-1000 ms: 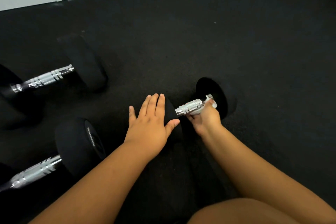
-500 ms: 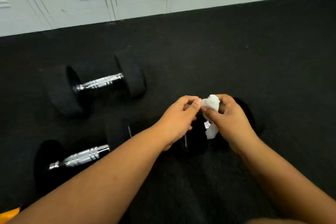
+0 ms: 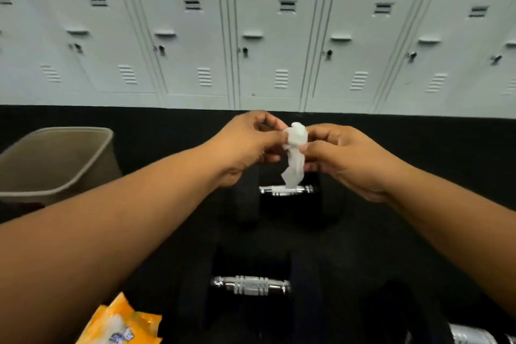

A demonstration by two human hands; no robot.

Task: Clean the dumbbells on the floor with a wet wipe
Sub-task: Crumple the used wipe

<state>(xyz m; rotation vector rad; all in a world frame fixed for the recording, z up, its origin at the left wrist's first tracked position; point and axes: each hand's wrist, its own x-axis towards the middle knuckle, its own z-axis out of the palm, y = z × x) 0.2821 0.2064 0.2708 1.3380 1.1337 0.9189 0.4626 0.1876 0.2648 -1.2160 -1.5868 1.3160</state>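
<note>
A crumpled white wet wipe (image 3: 294, 148) hangs in the air between both hands. My left hand (image 3: 245, 145) pinches its top from the left, and my right hand (image 3: 343, 159) grips it from the right. Below the wipe, a black dumbbell with a chrome handle (image 3: 286, 190) lies on the dark floor. A second dumbbell (image 3: 251, 285) lies nearer to me. The chrome handle of a third dumbbell (image 3: 472, 336) shows at the bottom right corner.
A tan waste bin (image 3: 55, 159) stands on the floor at the left. An orange wet wipe pack (image 3: 122, 324) lies at the bottom left. A row of white lockers (image 3: 273, 36) lines the far wall beyond the black floor (image 3: 418, 142).
Both hands left the dumbbell and rose with the wipe held between them. The view tilted up, so the lockers, the bin and the wipe pack came into sight.
</note>
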